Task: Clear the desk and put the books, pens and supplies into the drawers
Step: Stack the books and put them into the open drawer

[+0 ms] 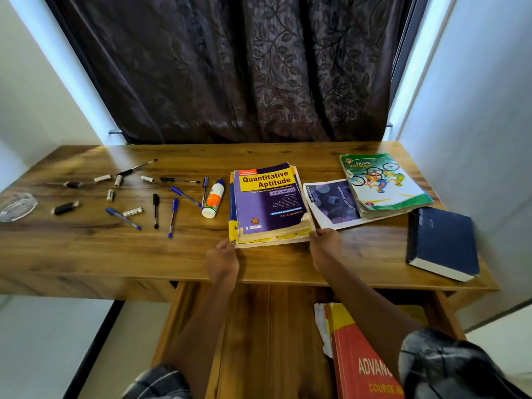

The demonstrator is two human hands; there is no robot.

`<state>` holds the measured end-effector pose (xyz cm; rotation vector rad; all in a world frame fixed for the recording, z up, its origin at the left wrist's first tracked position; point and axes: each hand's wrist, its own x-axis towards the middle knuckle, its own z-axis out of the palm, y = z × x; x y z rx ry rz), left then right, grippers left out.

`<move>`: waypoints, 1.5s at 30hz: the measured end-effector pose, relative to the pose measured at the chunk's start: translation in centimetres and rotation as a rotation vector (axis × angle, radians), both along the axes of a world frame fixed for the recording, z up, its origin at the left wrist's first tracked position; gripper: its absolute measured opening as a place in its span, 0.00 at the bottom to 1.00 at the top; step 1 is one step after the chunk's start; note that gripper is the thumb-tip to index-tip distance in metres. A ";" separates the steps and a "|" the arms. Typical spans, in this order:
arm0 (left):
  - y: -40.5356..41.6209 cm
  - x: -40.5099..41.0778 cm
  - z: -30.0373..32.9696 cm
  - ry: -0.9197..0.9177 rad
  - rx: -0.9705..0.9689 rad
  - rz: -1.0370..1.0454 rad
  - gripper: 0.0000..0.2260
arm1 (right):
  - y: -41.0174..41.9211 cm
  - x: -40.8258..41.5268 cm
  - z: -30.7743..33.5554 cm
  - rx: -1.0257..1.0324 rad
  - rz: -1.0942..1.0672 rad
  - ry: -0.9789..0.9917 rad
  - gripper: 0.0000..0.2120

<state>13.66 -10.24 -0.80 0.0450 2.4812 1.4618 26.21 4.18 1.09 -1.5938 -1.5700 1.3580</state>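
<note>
A stack of books topped by a purple and yellow "Quantitative Aptitude" book (269, 201) lies mid-desk. My left hand (222, 259) grips the stack's near left corner. My right hand (325, 246) grips its near right corner. Below the desk edge a wooden drawer (259, 326) stands pulled out, with a red and yellow book (357, 358) lying in its right side. To the right lie a purple notebook (334, 204), a green cycling book (383, 182) and a thick dark blue book (443, 243). Several pens (172, 217), small erasers (133, 211) and a glue bottle (213, 198) are scattered on the left.
The wooden desk (115, 254) stands in a recess between white walls, with a dark curtain (244, 67) behind. A clear glass dish (17, 207) sits at the far left edge. A black USB stick (65, 208) lies near it.
</note>
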 end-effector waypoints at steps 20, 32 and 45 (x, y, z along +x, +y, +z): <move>-12.6 9.0 1.0 -0.251 0.195 -0.037 0.07 | -9.7 12.4 -2.7 0.053 0.118 0.015 0.03; -12.9 7.7 1.4 -0.603 0.121 -0.400 0.20 | -7.0 13.6 -2.6 -0.415 0.268 0.243 0.22; -10.6 7.6 -0.1 -0.552 0.306 -0.421 0.18 | -6.3 14.5 -2.5 -0.440 0.625 0.155 0.24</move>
